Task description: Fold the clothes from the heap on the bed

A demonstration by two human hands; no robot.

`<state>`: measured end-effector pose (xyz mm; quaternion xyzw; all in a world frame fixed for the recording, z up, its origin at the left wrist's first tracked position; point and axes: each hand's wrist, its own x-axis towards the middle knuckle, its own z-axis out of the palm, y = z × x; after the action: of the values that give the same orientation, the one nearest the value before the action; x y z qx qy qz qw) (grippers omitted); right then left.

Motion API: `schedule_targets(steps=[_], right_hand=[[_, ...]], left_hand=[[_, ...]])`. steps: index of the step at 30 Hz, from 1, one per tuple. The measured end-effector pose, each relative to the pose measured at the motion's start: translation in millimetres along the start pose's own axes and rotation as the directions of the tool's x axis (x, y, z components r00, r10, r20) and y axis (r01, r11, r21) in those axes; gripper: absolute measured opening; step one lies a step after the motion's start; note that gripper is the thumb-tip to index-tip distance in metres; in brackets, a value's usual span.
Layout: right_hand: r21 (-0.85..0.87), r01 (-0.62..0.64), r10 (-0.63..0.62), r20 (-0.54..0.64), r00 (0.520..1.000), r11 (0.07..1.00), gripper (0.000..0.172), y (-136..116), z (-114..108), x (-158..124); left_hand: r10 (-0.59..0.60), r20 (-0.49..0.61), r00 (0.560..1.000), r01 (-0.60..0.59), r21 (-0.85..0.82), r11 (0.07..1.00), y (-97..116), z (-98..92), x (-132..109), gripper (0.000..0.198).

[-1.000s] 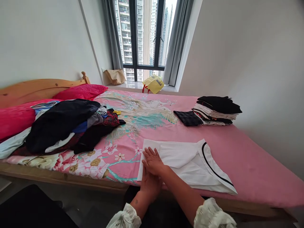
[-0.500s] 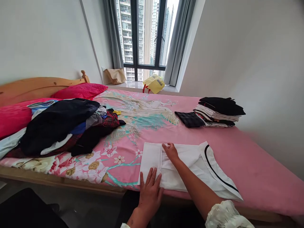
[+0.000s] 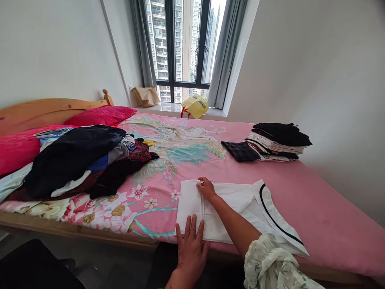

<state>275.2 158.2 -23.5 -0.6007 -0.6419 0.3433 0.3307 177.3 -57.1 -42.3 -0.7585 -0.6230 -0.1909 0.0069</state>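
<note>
A white garment (image 3: 231, 200) with a black stripe along its flared right end lies on the bed's near edge, its left part folded over in layers. My left hand (image 3: 191, 249) rests palm down on its near left edge, fingers spread and stretched out. At the far edge, my right hand (image 3: 206, 188) pinches the border of the folded layer between thumb and fingers. A narrow raised crease runs between the two hands.
A heap of mixed clothes (image 3: 78, 156) lies on the left by the red pillows (image 3: 102, 115). Folded clothes (image 3: 276, 140) stand stacked at the right back, next to a dark checked folded piece (image 3: 240, 151). A yellow bag (image 3: 195, 106) sits by the window.
My right hand has moved a little left along the far edge, and the folded layer's border has shifted left with it. My left hand stays on the near edge.
</note>
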Motion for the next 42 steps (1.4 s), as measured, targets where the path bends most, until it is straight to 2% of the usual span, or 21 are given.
schedule_targets(steps=[4,6,8,9,11,12,13,14,17,20,22,23,25,28,32,35,39,42], right_hand=[[-0.094,0.048,-0.055,-0.075,0.996,0.994,0.049,-23,-5,-13],[-0.154,0.161,-0.173,-0.071,0.982,0.975,0.048,-40,4,-32],[-0.248,0.363,-0.362,0.050,0.931,0.898,0.046,-54,19,-56],[-0.291,0.470,-0.445,0.152,0.883,0.833,0.047,-57,28,-67],[-0.334,0.599,-0.491,0.357,0.795,0.727,0.050,-56,43,-81],[-0.351,0.606,-0.459,0.420,0.783,0.714,0.052,-53,48,-82],[-0.381,0.580,-0.403,0.451,0.796,0.720,0.054,-49,51,-80],[-0.427,0.525,-0.327,0.454,0.828,0.736,0.056,-45,51,-74],[-0.566,0.317,-0.099,0.381,0.919,0.761,0.059,-40,39,-49],[-0.623,0.198,0.026,0.331,0.943,0.757,0.060,-44,24,-39],[-0.623,0.201,-0.013,0.293,0.956,0.756,0.061,-46,21,-50],[-0.613,0.226,-0.063,0.276,0.959,0.757,0.061,-46,22,-58],[-0.578,0.303,-0.171,0.272,0.947,0.758,0.060,-41,27,-79],[-0.529,0.379,-0.264,0.283,0.922,0.759,0.056,-27,38,-102],[-0.526,0.337,-0.296,0.162,0.941,0.781,0.054,-13,46,-107],[-0.507,0.288,-0.283,0.090,0.955,0.812,0.054,-13,45,-104],[-0.383,0.286,-0.299,0.028,0.954,0.878,0.052,-17,41,-100],[-0.200,0.260,-0.277,-0.064,0.959,0.945,0.048,-20,33,-95]], left_hand=[[0.019,0.014,1.000,-0.019,0.007,1.000,-16,-9.0,-2,0.058],[0.034,0.046,0.998,-0.035,0.005,0.999,-26,-10.4,-3,0.060],[0.046,0.077,0.996,-0.047,0.004,0.999,-32,-8.6,-5,0.063],[0.046,0.085,0.995,-0.047,0.006,0.999,-34,-7.1,-5,0.065],[0.048,0.090,0.995,-0.049,0.007,0.999,-34,-4.8,-5,0.067],[0.050,0.090,0.995,-0.051,0.005,0.999,-33,-4.3,-5,0.067],[0.053,0.090,0.994,-0.054,0.001,0.999,-32,-4.4,-5,0.068],[0.061,0.090,0.994,-0.060,-0.007,0.998,-31,-4.9,-6,0.067],[0.055,0.051,0.997,-0.052,-0.056,0.997,-37,-6.7,-10,0.062],[-0.098,-0.084,0.992,0.085,-0.150,0.985,-59,-6.5,-14,0.052],[-0.226,-0.122,0.967,0.201,-0.191,0.961,-79,-6.4,-13,0.050],[-0.261,-0.106,0.960,0.239,-0.186,0.953,-89,-7.0,-10,0.049],[-0.290,-0.040,0.956,0.282,-0.132,0.950,-104,-9.9,-1,0.046],[-0.251,0.065,0.966,0.253,-0.033,0.967,-116,-17.3,18,0.042],[-0.139,0.210,0.968,0.131,0.053,0.990,-117,-24.3,46,0.046],[-0.087,0.265,0.960,0.063,0.101,0.993,-114,-21.5,61,0.050],[-0.077,0.239,0.968,0.050,0.116,0.992,-114,-2.6,74,0.053],[-0.082,0.223,0.971,0.089,-0.023,0.996,-106,17.1,83,0.055]])
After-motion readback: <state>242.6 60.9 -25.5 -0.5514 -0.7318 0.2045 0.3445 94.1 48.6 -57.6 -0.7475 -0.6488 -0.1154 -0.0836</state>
